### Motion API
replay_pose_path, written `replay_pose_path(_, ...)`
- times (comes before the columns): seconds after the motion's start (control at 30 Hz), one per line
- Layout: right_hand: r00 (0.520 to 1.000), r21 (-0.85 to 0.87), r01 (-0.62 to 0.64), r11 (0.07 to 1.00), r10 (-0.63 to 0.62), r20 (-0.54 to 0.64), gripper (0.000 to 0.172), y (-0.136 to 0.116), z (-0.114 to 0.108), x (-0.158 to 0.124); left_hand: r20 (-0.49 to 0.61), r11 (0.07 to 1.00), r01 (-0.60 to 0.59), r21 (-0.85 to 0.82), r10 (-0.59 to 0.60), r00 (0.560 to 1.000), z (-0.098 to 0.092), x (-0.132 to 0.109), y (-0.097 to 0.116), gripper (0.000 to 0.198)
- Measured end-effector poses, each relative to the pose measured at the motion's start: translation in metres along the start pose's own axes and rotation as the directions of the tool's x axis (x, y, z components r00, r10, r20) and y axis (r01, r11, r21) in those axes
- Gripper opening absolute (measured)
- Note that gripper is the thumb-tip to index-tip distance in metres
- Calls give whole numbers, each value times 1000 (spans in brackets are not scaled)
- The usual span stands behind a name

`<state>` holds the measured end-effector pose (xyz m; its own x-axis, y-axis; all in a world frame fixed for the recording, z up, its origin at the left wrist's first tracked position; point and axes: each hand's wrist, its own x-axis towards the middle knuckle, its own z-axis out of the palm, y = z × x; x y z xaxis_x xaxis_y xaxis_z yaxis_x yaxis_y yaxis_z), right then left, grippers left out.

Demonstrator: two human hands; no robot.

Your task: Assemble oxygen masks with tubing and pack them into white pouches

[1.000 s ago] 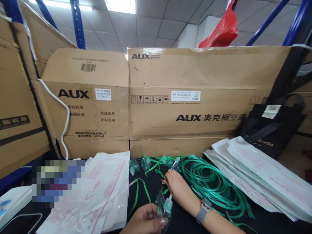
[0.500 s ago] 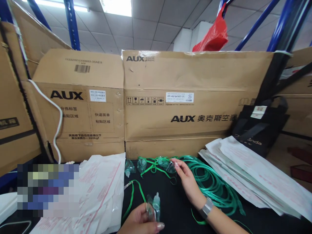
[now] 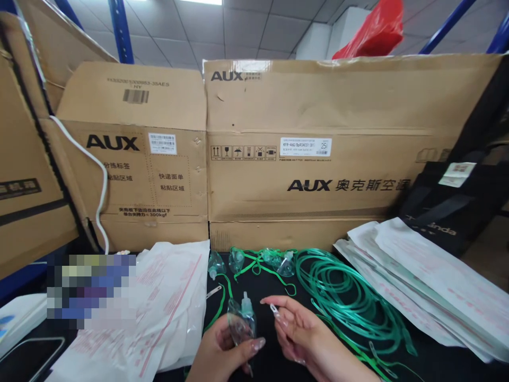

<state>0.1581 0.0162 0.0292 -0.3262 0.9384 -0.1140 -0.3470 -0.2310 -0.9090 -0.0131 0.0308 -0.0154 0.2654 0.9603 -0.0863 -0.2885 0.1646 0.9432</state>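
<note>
My left hand (image 3: 228, 347) is closed around a clear plastic oxygen mask (image 3: 240, 323) whose green connector points up. Just right of it, my right hand (image 3: 298, 331) pinches a small pale strip with a hole in its end (image 3: 274, 307), apart from the mask. Several more clear masks (image 3: 236, 261) lie in a row at the back, among green elastic straps (image 3: 258, 260). A similar metal strip (image 3: 213, 291) rests left of the held mask. Another strip (image 3: 382, 359) lies by my right forearm.
Coiled green tubing (image 3: 345, 292) lies on the black table behind my right hand. Printed white bags are stacked at left (image 3: 159, 307) and right (image 3: 421, 281). Large cardboard boxes (image 3: 318, 116) wall off the back. A black bag (image 3: 449, 212) stands at right, a phone (image 3: 32, 361) at left.
My right hand has drawn back from the masks at the rear to beside my left hand, and a small strip now shows in its fingers. My left hand keeps the mask.
</note>
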Motion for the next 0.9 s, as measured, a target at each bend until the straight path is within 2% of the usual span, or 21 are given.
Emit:
replay_pose_path(0.07,1000,-38,5,999,-4,13,40,1,2,1,-10,996,12,-84,-13,1000,0,0,2,36)
replay_pose_path(0.13,1000,-56,9,998,-8,12,32,3,2,2,-1,986,52,-161,-53,999,0,0,6,33)
replay_pose_path(0.27,999,-143,-15,990,7,-54,29,6,-1,4,11,968,80,-239,-79,997,1,-4,13,29)
replay_pose_path(0.37,996,-303,-31,953,2,-94,32,9,-2,5,6,970,65,-232,-65,998,2,-6,15,29)
replay_pose_path(0.47,997,-395,14,919,-42,-64,34,10,0,6,13,977,52,-207,-50,999,2,-7,14,29)
replay_pose_path(0.63,991,-346,133,929,-128,37,36,12,2,7,53,984,108,-139,-101,993,3,-7,16,31)
replay_pose_path(0.9,993,-405,113,907,-109,33,40,19,-2,8,62,988,108,-108,-102,993,4,-10,17,30)
